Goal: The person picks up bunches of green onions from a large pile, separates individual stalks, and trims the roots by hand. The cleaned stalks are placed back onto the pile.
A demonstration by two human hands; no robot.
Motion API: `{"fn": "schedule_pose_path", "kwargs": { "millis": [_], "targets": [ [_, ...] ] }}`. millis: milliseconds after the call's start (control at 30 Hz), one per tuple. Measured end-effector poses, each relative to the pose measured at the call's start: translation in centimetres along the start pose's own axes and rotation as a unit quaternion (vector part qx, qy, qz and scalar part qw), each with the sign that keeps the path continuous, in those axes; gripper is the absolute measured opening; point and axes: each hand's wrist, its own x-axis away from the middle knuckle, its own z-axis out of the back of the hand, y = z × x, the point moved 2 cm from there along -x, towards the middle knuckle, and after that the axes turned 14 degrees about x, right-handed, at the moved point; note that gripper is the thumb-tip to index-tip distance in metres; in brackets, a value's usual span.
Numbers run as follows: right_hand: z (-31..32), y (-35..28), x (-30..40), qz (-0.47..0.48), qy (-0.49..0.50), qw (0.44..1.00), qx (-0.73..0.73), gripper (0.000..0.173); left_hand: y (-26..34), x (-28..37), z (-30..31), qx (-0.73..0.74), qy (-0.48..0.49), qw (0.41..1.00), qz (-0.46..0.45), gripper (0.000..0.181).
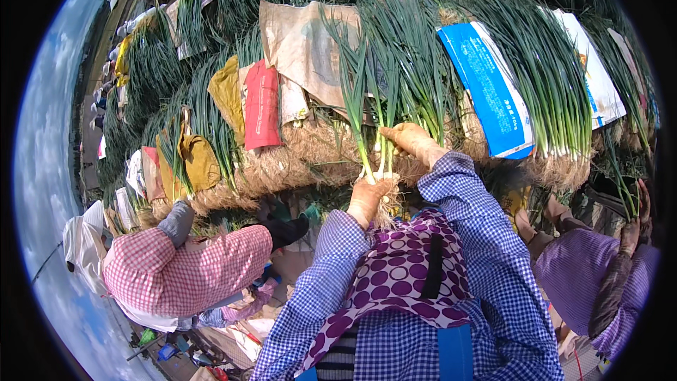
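My left hand [366, 201] grips a few green onions [363, 153] low down, near their white ends. Their stringy roots [390, 203] hang over and past the fingers. Higher up the stalks, my right hand [415, 140] has its fingers curled about the same onions, index finger towards the left. The long green leaves lean away from me over a tan woven sack [312, 47]. Part of the right palm's contact with the stalks is hidden.
Heaped green onions [550, 79] with roots [322, 143] towards me form a long row. A blue-and-white sack [486, 90], a red sack [262, 106] and a yellow cloth [198, 159] lie on it. People work close by at left [190, 270] and right [582, 275].
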Motion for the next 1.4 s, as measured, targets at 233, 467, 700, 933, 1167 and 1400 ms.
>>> {"fn": "schedule_pose_path", "kwargs": {
  "millis": [233,467,700,933,1167,1400],
  "targets": [
    [0.0,-1.5,1.2,0.06,0.178,0.914,0.36,0.04,-0.4,1.3,1.2,0.091,0.009,0.996,-0.004,0.026],
    [-4.3,1.2,13.6,0.185,0.092,0.951,-0.232,0.031,-3.4,-2.6,6.2,-0.156,-0.086,0.959,-0.22,0.03],
    [-3.2,16.5,19.6,0.017,0.187,0.981,0.047,0.031,1.3,1.1,5.5,-0.518,-0.086,0.773,-0.355,0.029],
    [-3.5,9.9,13.0,0.094,0.057,0.979,-0.173,0.042,0.4,1.7,3.1,0.324,-0.098,0.934,0.115,0.03],
    [-5.5,0.4,5.4,0.221,-0.108,0.956,-0.162,0.049,0.3,2.2,2.7,0.282,-0.023,0.954,0.098,0.021],
    [-6.2,0.3,7.6,0.234,0.185,0.919,0.257,0.036,-0.6,2.2,2.1,0.18,-0.058,0.98,0.063,0.016]
  ]
}}
